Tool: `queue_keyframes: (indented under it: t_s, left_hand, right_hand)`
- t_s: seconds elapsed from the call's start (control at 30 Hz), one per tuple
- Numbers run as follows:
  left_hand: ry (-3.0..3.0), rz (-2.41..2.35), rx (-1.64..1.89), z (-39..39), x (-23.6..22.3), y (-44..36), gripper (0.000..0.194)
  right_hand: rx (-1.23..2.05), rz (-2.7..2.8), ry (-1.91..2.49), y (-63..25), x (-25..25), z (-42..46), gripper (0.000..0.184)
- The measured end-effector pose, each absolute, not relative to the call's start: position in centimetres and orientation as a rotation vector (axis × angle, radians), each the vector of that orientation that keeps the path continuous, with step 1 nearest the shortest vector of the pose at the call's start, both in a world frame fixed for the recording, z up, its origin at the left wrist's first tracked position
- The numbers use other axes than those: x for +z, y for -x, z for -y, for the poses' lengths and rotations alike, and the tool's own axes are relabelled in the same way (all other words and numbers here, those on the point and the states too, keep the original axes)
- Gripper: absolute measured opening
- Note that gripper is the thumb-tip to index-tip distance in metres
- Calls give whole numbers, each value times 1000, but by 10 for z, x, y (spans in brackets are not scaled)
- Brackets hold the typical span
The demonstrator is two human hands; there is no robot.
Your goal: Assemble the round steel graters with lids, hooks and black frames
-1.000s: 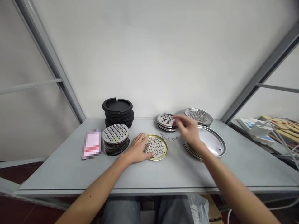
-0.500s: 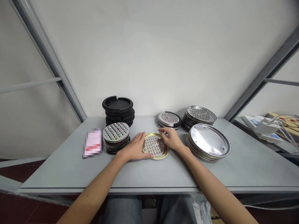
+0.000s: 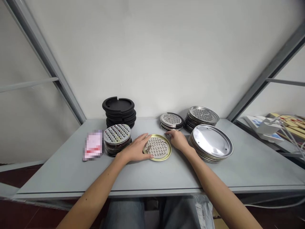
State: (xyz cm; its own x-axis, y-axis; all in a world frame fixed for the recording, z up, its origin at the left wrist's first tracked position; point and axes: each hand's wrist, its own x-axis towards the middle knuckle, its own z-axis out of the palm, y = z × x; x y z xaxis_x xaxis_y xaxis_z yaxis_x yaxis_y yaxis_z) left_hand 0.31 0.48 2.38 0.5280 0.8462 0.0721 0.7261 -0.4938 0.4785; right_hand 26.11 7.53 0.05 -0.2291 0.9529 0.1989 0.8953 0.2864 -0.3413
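A round metal grater plate [image 3: 159, 147] with a gold-coloured rim lies on the table between my hands. My left hand [image 3: 136, 148] holds it by the left edge, thumb at the near rim and fingers at the far rim. Just off the plate's upper right rim is my right hand [image 3: 177, 140], its thumb and fingers pinched together. A small shiny bit shows at those fingertips, too small to name. Behind the right hand sits a short stack of round graters [image 3: 171, 120] with black edging.
Left of the plate stand a stack of perforated discs [image 3: 117, 135], black plastic rings [image 3: 119, 106] and a pink card [image 3: 93, 144]. On the right are stacked shiny metal lids [image 3: 212, 141] and more grater discs [image 3: 203, 115]. A white wall backs the grey table [image 3: 71, 171].
My right hand has shifted off the plate to beside its upper right rim. The left hand stays on the left edge. The view has moved slightly.
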Motion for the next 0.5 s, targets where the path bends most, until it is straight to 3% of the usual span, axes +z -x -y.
queue_keyframes:
  t_s: [0.1,0.3,0.5]
  left_hand:
    - [-2427,-1260,480,-3,28,-5,89]
    - [-2444,-1208,385,-2,22,-6,112]
    - [-2455,-1214,378,-4,18,-6,108]
  right_hand:
    - [185,2221,1638,-260,2,-75,36]
    - [123,2238,1603,-259,1,-76,29]
    - [125,2237,1613,-263,2,-77,27]
